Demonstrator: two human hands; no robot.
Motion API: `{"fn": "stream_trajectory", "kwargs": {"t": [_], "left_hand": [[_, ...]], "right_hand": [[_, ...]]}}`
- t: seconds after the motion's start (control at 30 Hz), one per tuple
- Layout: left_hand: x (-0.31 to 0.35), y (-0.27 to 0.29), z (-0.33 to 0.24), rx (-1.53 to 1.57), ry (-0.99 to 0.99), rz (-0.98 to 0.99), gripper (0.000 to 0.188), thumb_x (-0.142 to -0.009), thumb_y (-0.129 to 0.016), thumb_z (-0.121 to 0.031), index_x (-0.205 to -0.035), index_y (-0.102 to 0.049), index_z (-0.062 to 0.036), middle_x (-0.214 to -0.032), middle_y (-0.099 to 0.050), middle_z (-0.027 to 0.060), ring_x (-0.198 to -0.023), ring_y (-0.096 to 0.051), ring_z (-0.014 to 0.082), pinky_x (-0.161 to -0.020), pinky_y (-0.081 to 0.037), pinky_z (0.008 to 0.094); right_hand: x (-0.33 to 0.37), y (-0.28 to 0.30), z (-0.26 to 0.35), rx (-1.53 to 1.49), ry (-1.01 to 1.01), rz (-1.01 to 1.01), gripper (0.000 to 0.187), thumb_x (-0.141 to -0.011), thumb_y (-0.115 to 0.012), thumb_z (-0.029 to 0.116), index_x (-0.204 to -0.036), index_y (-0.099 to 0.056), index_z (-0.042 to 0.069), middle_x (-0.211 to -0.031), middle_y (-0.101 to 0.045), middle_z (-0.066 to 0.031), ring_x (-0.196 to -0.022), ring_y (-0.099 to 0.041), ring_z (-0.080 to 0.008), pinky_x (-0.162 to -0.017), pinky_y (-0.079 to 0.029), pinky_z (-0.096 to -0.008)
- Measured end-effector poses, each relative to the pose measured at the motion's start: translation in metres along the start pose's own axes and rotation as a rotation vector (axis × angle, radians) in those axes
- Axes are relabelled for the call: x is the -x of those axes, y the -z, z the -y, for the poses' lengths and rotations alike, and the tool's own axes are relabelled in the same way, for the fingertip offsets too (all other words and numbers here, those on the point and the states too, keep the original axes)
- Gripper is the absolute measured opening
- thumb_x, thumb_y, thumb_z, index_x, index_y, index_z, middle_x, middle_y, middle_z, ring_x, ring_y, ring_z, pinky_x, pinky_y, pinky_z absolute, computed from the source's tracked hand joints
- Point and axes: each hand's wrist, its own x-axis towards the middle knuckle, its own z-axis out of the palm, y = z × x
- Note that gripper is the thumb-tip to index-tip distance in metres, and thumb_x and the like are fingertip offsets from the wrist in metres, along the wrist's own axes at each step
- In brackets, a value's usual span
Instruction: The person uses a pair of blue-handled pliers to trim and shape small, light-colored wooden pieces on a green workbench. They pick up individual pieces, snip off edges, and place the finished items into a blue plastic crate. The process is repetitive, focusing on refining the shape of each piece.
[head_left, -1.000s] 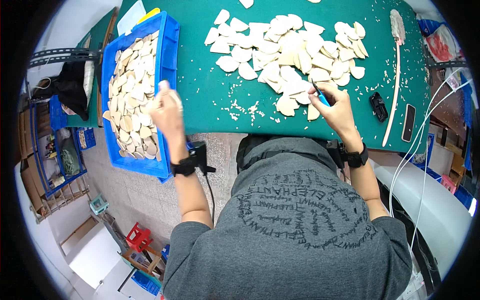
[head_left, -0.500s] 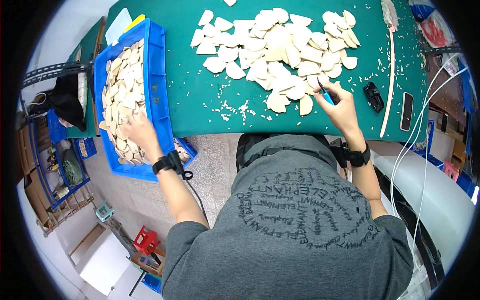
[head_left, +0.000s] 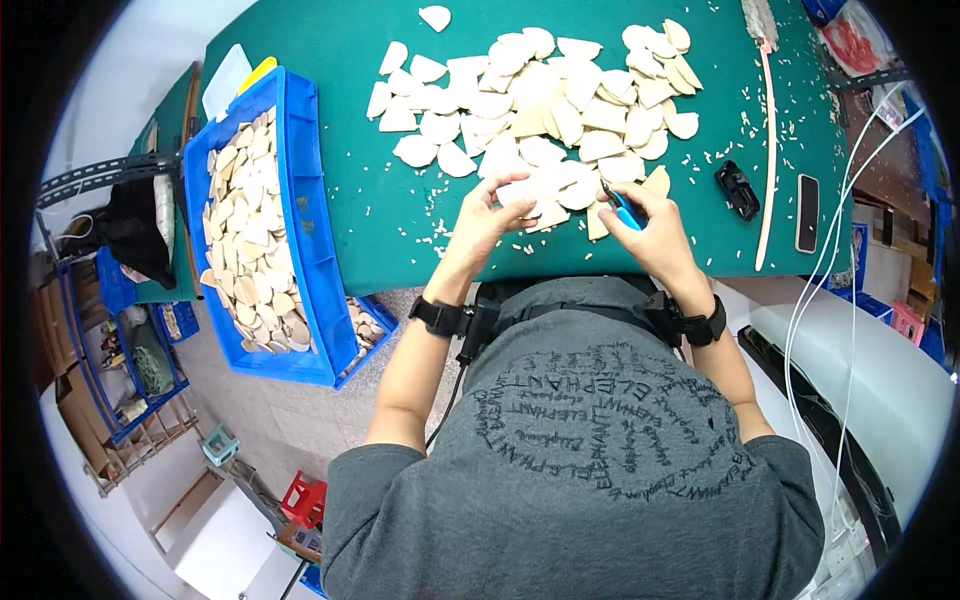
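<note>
My left hand [head_left: 484, 222] is at the near edge of a pile of pale cream, half-round pieces [head_left: 535, 95] on the green table. Its thumb and forefinger close on the rim of one cream piece [head_left: 516, 192]. To its right, my right hand [head_left: 650, 228] grips small blue-handled snips [head_left: 627, 214], their dark tip pointing up and left over the pile. The palm hides part of the handles. At the left, a blue plastic crate [head_left: 305, 200] holds many similar pieces, tanner in tone.
Pale offcuts are strewn over the green tabletop [head_left: 355, 235]. On the right lie a black clip-like object [head_left: 738, 190], a long pink stick [head_left: 767, 160] and a phone [head_left: 807, 213]. White cables [head_left: 825, 250] hang beyond. A red stool [head_left: 303, 498] stands on the floor, lower left.
My left hand has left the blue crate and moved right to the pile's near edge. My right hand, still with the snips, has shifted slightly left and down. The view has shifted a little.
</note>
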Motion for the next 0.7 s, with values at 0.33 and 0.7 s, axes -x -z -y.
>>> {"fn": "stream_trajectory", "kwargs": {"t": [0.33,0.7], "left_hand": [[0.048,-0.026,-0.058,-0.032,-0.262,-0.004,0.033,-0.083,-0.067,-0.006,-0.112,-0.055,0.0038,-0.104,-0.062,0.0111,-0.087,-0.063,0.0140,-0.072,-0.056,0.0266],[0.055,-0.020,-0.061,-0.150,-0.359,-0.034,0.031,-0.082,-0.069,-0.006,-0.109,-0.057,0.0026,-0.099,-0.064,0.0124,-0.087,-0.064,0.0168,-0.071,-0.058,0.0287]], "right_hand": [[-0.014,-0.015,0.037,-0.019,0.149,0.032,0.031,-0.076,-0.067,0.016,-0.103,-0.063,0.000,-0.088,-0.066,-0.0145,-0.076,-0.064,-0.0230,-0.070,-0.050,-0.0313],[-0.014,-0.018,0.046,0.052,0.243,0.021,0.030,-0.074,-0.068,0.014,-0.102,-0.065,0.002,-0.088,-0.067,-0.0149,-0.076,-0.066,-0.0269,-0.069,-0.051,-0.0323]]}}
